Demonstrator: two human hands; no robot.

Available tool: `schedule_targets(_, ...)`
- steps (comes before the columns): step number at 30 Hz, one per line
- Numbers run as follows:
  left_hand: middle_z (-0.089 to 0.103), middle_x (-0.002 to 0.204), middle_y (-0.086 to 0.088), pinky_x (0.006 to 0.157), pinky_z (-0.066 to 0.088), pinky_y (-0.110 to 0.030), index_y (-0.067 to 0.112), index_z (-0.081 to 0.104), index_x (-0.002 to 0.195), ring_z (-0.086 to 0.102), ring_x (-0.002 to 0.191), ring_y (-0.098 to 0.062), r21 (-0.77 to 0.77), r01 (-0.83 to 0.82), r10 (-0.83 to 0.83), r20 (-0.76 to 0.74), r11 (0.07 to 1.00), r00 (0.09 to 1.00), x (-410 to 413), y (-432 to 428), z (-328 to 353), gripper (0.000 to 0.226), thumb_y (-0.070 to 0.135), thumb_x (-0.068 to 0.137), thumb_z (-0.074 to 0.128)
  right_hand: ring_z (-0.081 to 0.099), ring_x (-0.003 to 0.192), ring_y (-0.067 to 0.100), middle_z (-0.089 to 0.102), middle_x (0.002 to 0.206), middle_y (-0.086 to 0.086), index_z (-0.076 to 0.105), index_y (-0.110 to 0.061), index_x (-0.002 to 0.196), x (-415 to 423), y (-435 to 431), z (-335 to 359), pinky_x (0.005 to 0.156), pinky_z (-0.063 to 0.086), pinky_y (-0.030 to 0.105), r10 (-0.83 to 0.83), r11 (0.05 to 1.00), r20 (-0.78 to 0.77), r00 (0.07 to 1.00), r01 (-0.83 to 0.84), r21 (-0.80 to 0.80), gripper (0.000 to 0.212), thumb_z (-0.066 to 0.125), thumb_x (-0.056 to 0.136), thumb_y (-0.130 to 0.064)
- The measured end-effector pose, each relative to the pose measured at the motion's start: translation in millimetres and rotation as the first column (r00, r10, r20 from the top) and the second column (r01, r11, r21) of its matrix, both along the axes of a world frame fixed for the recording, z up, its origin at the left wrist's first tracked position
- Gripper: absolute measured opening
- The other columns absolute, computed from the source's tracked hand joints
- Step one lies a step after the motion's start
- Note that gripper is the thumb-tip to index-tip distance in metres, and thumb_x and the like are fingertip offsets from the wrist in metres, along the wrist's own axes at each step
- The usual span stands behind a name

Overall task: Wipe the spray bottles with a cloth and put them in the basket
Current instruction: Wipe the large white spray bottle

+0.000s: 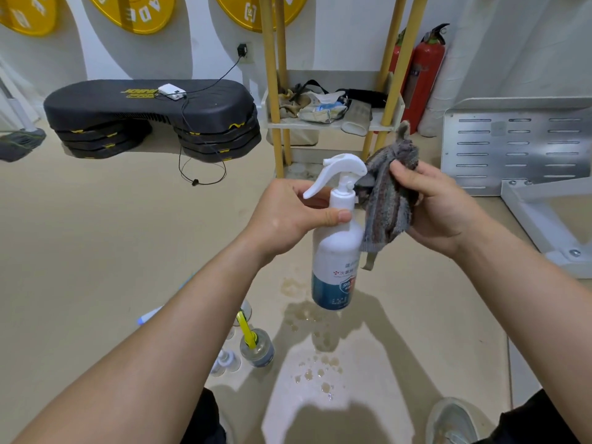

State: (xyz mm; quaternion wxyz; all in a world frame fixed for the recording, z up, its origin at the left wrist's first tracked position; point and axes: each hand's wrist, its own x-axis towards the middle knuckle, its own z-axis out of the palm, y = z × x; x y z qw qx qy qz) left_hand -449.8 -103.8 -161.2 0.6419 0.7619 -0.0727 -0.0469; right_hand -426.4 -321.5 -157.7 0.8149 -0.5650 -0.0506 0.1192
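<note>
A white spray bottle (334, 251) with a blue lower label and a white trigger head hangs in the air at the centre. My left hand (288, 216) grips its neck just under the trigger. My right hand (439, 206) holds a grey striped cloth (387, 200), which touches the bottle's right shoulder and nozzle. On the floor at lower left stand more bottles: one clear with a yellow trigger (256, 346) and a small clear one (226, 363). No basket is in view.
Water drops (315, 370) lie on the beige floor below the bottle. A yellow-legged shelf (333, 123) with clutter stands behind, fire extinguishers (423, 75) beside it. Black step platforms (150, 116) sit at left, a metal frame (519, 149) at right. My shoe (451, 421) shows at bottom right.
</note>
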Motion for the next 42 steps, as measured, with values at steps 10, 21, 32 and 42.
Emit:
schedule_targets(10,0.077,0.088,0.003,0.075,0.058,-0.026,0.010,0.075,0.101,0.072,0.079,-0.007,-0.282,-0.200,0.168,-0.133,0.938,0.977,4,-5,-4,0.013,0.007,0.089,0.075,0.066,0.103,0.014,0.072,0.107,-0.006,0.063,-0.035,0.108,-33,58,-22,0.092,0.052,0.039,-0.073,0.823,0.446,0.892,0.307,-0.479,0.020,0.045,0.102,-0.039)
schedule_targets(21,0.076,0.091,-0.002,0.075,0.058,-0.028,0.005,0.076,0.108,0.068,0.077,-0.012,-0.353,-0.334,0.291,-0.170,0.874,0.941,8,-11,-2,0.018,0.017,0.095,0.069,0.062,0.100,0.009,0.070,0.105,-0.008,0.063,-0.029,0.103,-35,69,-36,0.097,0.048,0.038,-0.259,0.822,0.267,0.928,0.357,-0.443,0.028,0.037,0.106,-0.036)
schedule_targets(32,0.077,0.082,0.004,0.072,0.058,-0.023,0.001,0.075,0.111,0.071,0.075,-0.006,-0.364,-0.314,0.285,-0.134,0.877,0.949,7,-17,0,0.019,0.009,0.096,0.067,0.055,0.103,0.015,0.062,0.111,0.002,0.060,-0.022,0.121,-33,73,-31,0.089,0.045,0.035,-0.153,0.677,0.566,0.810,0.503,-0.538,0.032,0.038,0.102,-0.036)
schedule_targets(42,0.073,0.102,-0.012,0.083,0.057,-0.032,0.003,0.073,0.108,0.068,0.088,-0.021,-0.444,-0.352,0.281,-0.218,0.824,0.934,8,-20,-8,0.025,0.022,0.103,0.058,0.066,0.093,0.000,0.071,0.098,-0.015,0.065,-0.030,0.097,-30,74,-36,0.088,0.049,0.022,-0.321,0.864,0.079,0.944,0.326,-0.384,0.028,0.041,0.106,-0.038)
